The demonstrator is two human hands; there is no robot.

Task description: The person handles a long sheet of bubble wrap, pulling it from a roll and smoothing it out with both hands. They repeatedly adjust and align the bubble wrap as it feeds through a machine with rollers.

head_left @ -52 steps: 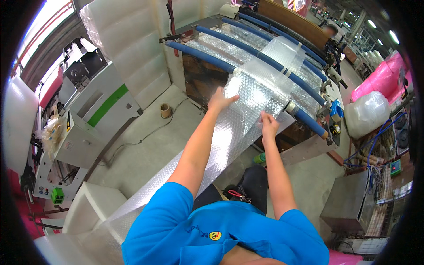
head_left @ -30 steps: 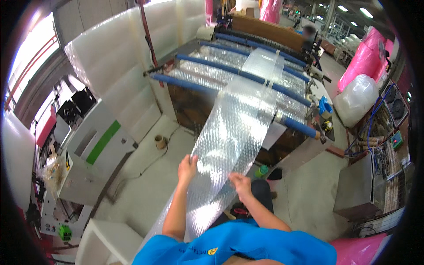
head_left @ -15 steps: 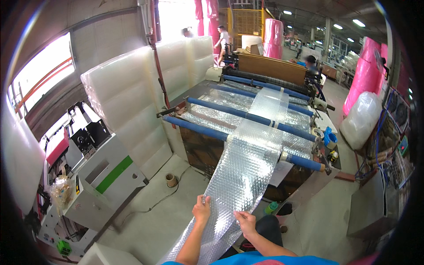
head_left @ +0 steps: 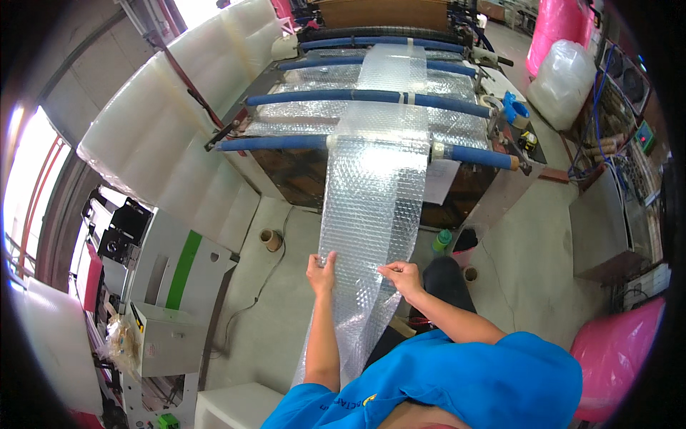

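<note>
A long sheet of clear bubble wrap (head_left: 371, 193) comes down over the blue rollers of a machine and runs between my arms toward my body. My left hand (head_left: 321, 273) grips its left edge, thumb on top. On the right side my right hand (head_left: 402, 277) pinches the sheet between thumb and fingertips, where it folds over itself. The front blue roller (head_left: 279, 144) bears the sheet near its middle. Below my hands the lower end hangs beside my legs, partly hidden by my left arm and blue shirt.
A grey-white machine with a green stripe (head_left: 184, 268) stands at left. A cardboard core (head_left: 271, 240) and a cable lie on the floor. Near my right knee stands a green bottle (head_left: 442, 240). At right are a metal cabinet (head_left: 607, 229) and a pink wrapped roll (head_left: 618, 361).
My view has tilted down and turned, so the machine appears higher and further left. Both hands keep hold of the bubble wrap, which now runs straighter toward me.
</note>
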